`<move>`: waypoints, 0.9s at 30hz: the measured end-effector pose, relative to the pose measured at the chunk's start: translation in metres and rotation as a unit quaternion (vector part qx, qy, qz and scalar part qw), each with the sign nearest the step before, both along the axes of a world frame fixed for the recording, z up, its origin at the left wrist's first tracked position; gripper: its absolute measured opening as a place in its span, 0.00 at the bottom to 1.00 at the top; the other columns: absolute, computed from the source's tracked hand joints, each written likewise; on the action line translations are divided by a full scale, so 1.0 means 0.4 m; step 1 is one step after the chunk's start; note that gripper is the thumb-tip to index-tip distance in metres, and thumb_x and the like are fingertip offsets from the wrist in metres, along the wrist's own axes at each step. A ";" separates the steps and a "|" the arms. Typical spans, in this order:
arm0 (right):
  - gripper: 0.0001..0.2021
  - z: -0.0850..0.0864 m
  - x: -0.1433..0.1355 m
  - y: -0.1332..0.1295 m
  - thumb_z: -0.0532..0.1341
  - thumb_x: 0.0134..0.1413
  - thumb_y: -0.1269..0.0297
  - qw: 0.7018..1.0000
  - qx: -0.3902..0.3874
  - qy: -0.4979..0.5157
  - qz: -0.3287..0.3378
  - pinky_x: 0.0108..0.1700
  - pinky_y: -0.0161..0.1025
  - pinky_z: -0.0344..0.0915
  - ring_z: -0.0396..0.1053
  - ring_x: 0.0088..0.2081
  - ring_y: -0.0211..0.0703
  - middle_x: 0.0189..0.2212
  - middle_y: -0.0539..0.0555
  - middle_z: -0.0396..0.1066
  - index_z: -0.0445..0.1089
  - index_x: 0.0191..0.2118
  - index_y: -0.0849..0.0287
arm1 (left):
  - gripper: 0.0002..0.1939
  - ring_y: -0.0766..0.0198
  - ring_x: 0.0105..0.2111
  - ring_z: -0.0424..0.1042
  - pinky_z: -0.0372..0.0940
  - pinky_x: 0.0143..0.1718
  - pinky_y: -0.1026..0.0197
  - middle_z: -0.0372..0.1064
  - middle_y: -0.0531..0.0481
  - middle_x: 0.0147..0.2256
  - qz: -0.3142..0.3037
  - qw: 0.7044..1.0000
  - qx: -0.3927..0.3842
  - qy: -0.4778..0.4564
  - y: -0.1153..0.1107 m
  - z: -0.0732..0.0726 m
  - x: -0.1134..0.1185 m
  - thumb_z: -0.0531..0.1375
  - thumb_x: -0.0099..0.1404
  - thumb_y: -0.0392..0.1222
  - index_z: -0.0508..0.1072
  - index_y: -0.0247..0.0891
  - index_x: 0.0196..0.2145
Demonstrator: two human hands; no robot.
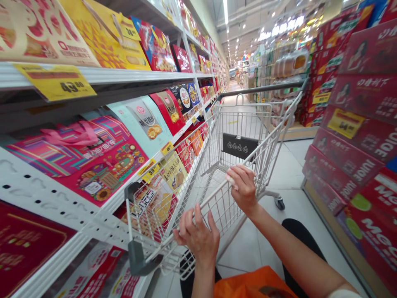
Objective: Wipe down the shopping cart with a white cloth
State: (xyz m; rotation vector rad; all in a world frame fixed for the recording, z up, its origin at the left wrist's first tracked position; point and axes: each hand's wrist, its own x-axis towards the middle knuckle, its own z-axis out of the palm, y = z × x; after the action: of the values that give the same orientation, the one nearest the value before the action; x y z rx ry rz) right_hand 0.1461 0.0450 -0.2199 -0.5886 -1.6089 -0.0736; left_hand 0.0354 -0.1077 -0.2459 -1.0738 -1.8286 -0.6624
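A metal shopping cart [211, 203] stands in front of me, its basket bare inside and its handle [263, 89] at the far end. My left hand [200, 234] rests on the cart's near top rail close to the grey corner bumper, fingers apart, with nothing seen in it. Farther along the same rail is my right hand [243, 186], its fingers curled round a small crumpled whitish-pink thing [231, 180], perhaps tissue. An orange cloth [257, 283] lies over my lap at the bottom.
White shelves [93, 76] of boxed goods with yellow price tags run along the left, close to the cart. Stacked red cartons [356, 120] rise on the right. A tiled aisle [279, 174] leads away between them. One cart wheel [279, 203] shows at the right.
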 end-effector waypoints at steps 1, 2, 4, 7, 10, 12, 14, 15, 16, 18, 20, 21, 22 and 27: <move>0.24 0.000 -0.013 -0.020 0.52 0.52 0.82 1.000 -0.004 0.006 -0.002 0.58 0.56 0.67 0.69 0.55 0.52 0.46 0.58 0.75 0.72 0.51 0.56 | 0.28 0.48 0.57 0.61 0.46 0.59 0.40 0.67 0.38 0.50 0.001 1.000 0.004 0.002 0.006 0.002 0.003 0.61 0.67 0.44 0.61 0.43 0.62; 0.23 0.001 -0.026 -0.043 0.52 0.52 0.81 1.000 -0.003 0.004 0.003 0.58 0.56 0.67 0.69 0.54 0.51 0.46 0.57 0.75 0.72 0.50 0.56 | 0.27 0.48 0.57 0.60 0.46 0.59 0.40 0.67 0.38 0.50 0.001 1.000 0.008 0.004 0.010 0.005 0.006 0.61 0.67 0.43 0.61 0.42 0.62; 0.22 0.002 -0.051 -0.088 0.51 0.54 0.80 0.999 0.017 -0.020 0.034 0.58 0.53 0.67 0.69 0.53 0.50 0.46 0.57 0.76 0.72 0.51 0.57 | 0.27 0.48 0.57 0.60 0.45 0.59 0.40 0.66 0.37 0.50 -0.001 1.000 0.013 0.003 0.015 0.008 0.007 0.61 0.67 0.44 0.62 0.41 0.61; 0.19 0.009 -0.064 -0.120 0.53 0.58 0.78 0.992 0.070 -0.062 0.088 0.55 0.47 0.69 0.70 0.52 0.47 0.46 0.56 0.77 0.72 0.52 0.58 | 0.25 0.48 0.57 0.60 0.46 0.59 0.41 0.67 0.37 0.50 -0.009 1.000 -0.002 -0.010 0.008 0.011 0.001 0.61 0.67 0.45 0.65 0.40 0.60; 0.16 0.021 -0.037 -0.074 0.55 0.59 0.78 0.989 0.090 -0.074 0.088 0.53 0.46 0.67 0.71 0.48 0.46 0.42 0.55 0.78 0.73 0.48 0.58 | 0.26 0.49 0.57 0.62 0.45 0.61 0.43 0.69 0.39 0.51 -0.021 0.999 -0.027 -0.016 -0.011 0.017 -0.006 0.60 0.68 0.44 0.64 0.43 0.63; 0.16 0.028 -0.006 -0.013 0.54 0.58 0.78 0.994 0.062 -0.068 0.065 0.52 0.47 0.66 0.70 0.46 0.46 0.40 0.55 0.77 0.74 0.45 0.57 | 0.29 0.51 0.56 0.64 0.46 0.61 0.45 0.70 0.40 0.52 -0.031 0.999 -0.044 -0.007 -0.023 0.027 -0.006 0.60 0.69 0.42 0.61 0.44 0.66; 0.13 0.031 0.025 0.053 0.55 0.58 0.76 0.997 0.031 -0.055 0.040 0.51 0.48 0.65 0.69 0.46 0.48 0.39 0.54 0.76 0.74 0.43 0.56 | 0.31 0.52 0.55 0.65 0.47 0.62 0.47 0.71 0.41 0.52 -0.037 0.997 -0.060 0.008 -0.035 0.045 -0.002 0.60 0.69 0.41 0.59 0.43 0.67; 0.11 0.032 0.038 0.083 0.57 0.58 0.75 0.998 0.021 -0.051 0.031 0.51 0.48 0.65 0.69 0.46 0.48 0.39 0.54 0.75 0.73 0.41 0.56 | 0.31 0.53 0.55 0.66 0.47 0.62 0.48 0.72 0.41 0.52 -0.045 0.996 -0.069 0.013 -0.042 0.056 0.001 0.59 0.69 0.41 0.59 0.42 0.67; 0.09 0.031 0.050 0.110 0.58 0.57 0.74 0.998 0.016 -0.050 0.021 0.51 0.48 0.65 0.68 0.45 0.49 0.38 0.54 0.75 0.73 0.40 0.56 | 0.29 0.54 0.55 0.67 0.48 0.62 0.48 0.72 0.41 0.53 -0.058 0.995 -0.078 0.013 -0.051 0.069 0.002 0.59 0.69 0.40 0.60 0.42 0.67; 0.07 0.029 0.068 0.153 0.60 0.56 0.73 0.998 0.010 -0.054 0.009 0.51 0.48 0.64 0.67 0.45 0.49 0.37 0.54 0.74 0.73 0.37 0.56 | 0.26 0.54 0.54 0.68 0.50 0.63 0.48 0.72 0.41 0.54 -0.093 0.992 -0.086 0.000 -0.079 0.095 -0.004 0.58 0.70 0.39 0.64 0.40 0.64; 0.07 0.026 0.078 0.182 0.59 0.55 0.73 0.998 0.000 -0.058 0.008 0.52 0.49 0.63 0.66 0.44 0.48 0.35 0.53 0.74 0.72 0.35 0.55 | 0.22 0.53 0.54 0.69 0.53 0.62 0.48 0.72 0.39 0.52 -0.103 0.993 -0.062 -0.003 -0.116 0.119 -0.024 0.59 0.69 0.39 0.68 0.37 0.59; 0.07 0.024 0.080 0.192 0.59 0.55 0.74 0.998 -0.007 -0.057 0.012 0.52 0.49 0.63 0.66 0.44 0.48 0.35 0.53 0.73 0.72 0.35 0.54 | 0.20 0.52 0.52 0.69 0.55 0.62 0.47 0.74 0.40 0.49 -0.089 0.995 -0.037 0.015 -0.135 0.129 -0.040 0.60 0.68 0.40 0.70 0.37 0.57; 0.07 0.023 0.081 0.199 0.59 0.55 0.74 0.998 -0.014 -0.053 0.016 0.52 0.50 0.63 0.66 0.44 0.48 0.35 0.52 0.73 0.72 0.34 0.54 | 0.18 0.52 0.50 0.70 0.55 0.61 0.47 0.75 0.41 0.47 -0.068 0.997 -0.020 0.035 -0.154 0.136 -0.057 0.60 0.67 0.40 0.72 0.37 0.54; 0.10 0.024 0.056 0.182 0.58 0.55 0.76 0.999 -0.049 0.002 0.017 0.53 0.51 0.64 0.67 0.46 0.49 0.36 0.53 0.74 0.72 0.35 0.54 | 0.08 0.55 0.34 0.69 0.61 0.50 0.51 0.74 0.47 0.29 0.031 0.997 -0.043 0.052 -0.192 0.139 -0.127 0.56 0.70 0.40 0.73 0.38 0.36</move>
State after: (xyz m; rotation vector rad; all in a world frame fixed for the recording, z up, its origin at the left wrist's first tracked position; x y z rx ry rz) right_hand 0.1685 0.1178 -0.2104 -0.6366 -1.6250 0.0316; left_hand -0.0154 -0.1846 -0.1905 -1.0836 -1.8053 -0.4865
